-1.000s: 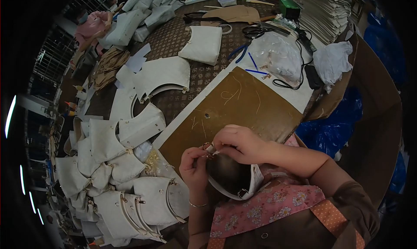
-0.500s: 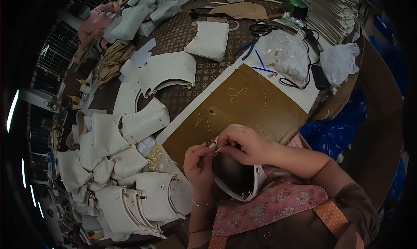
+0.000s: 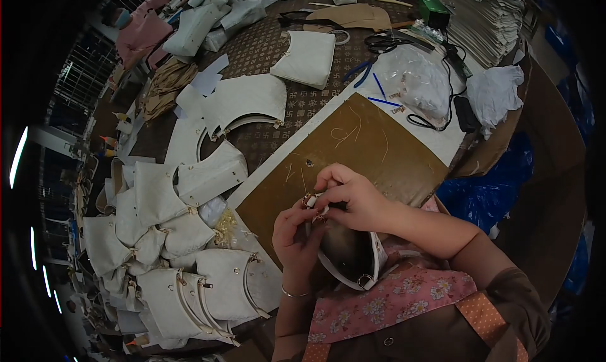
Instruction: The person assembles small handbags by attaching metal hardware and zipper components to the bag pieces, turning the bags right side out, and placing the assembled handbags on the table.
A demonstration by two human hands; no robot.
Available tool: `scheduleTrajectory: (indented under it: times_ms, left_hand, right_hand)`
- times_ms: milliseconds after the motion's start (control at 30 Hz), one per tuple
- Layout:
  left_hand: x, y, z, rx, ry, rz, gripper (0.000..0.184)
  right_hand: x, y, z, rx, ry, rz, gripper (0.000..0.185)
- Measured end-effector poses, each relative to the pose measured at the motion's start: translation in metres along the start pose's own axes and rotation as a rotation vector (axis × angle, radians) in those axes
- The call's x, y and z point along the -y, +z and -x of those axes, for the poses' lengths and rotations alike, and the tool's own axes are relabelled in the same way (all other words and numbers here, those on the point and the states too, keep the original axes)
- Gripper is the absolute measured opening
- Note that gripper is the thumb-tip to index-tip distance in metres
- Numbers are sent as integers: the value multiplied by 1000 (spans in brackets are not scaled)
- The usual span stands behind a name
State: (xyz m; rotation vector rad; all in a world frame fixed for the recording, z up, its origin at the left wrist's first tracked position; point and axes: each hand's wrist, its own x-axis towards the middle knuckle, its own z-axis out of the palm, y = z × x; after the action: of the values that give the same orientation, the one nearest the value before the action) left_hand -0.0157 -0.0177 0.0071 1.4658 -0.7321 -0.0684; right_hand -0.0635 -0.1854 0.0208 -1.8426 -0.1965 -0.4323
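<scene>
Lower centre, the open white bag (image 3: 379, 260) lies against the apron (image 3: 404, 299). Fingertips of the left hand (image 3: 295, 236) and right hand (image 3: 356, 201) pinch narrowly at its far edge, by a metal ring (image 3: 309, 201). Other bags (image 3: 167, 299) crowd the lower left.

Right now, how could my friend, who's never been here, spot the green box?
Start at the big brown board, then look beyond it to the tall stack of pale sheets. The small green box sits just left of that stack. Its green sides stand out from the pale sheets and the black cables.
</scene>
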Motion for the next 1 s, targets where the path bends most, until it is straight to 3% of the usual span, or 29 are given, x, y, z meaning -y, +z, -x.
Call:
scheduleTrajectory:
  times_ms: [133, 200, 533, 767, 833, 933, 1000]
  left_hand:
    - [1, -3, -2, -8, 16, -21, 31]
    - [1, -6, -2, 91, 26, -113, 27]
    - [-7, -2, -14, 14, 12, -215, 19]
    - [-6, -10, -19, 13, -148, -18, 8]
    - [0, -8, -18, -4, -163, 31, 6]
    - [5, -6, -16, 8, -216, 162, 4]
    - [1, 2, -20, -77, -51, 182, 5]
  right_hand:
    - [4, 0, -1, -1, 21, -10, 16]
    - [2, 1, 0, -11, 5, -4, 16]
    - [-1, 2, -2, -17, 76, -72, 17]
    - [12, 5, -7, -78, 115, -77, 16]
    - [10, 8, -7, -148, -159, 174, 24]
    - [5, 8, 1, -78, -308, 217, 23]
    - [3, 7, 0, -91, -362, 229, 21]
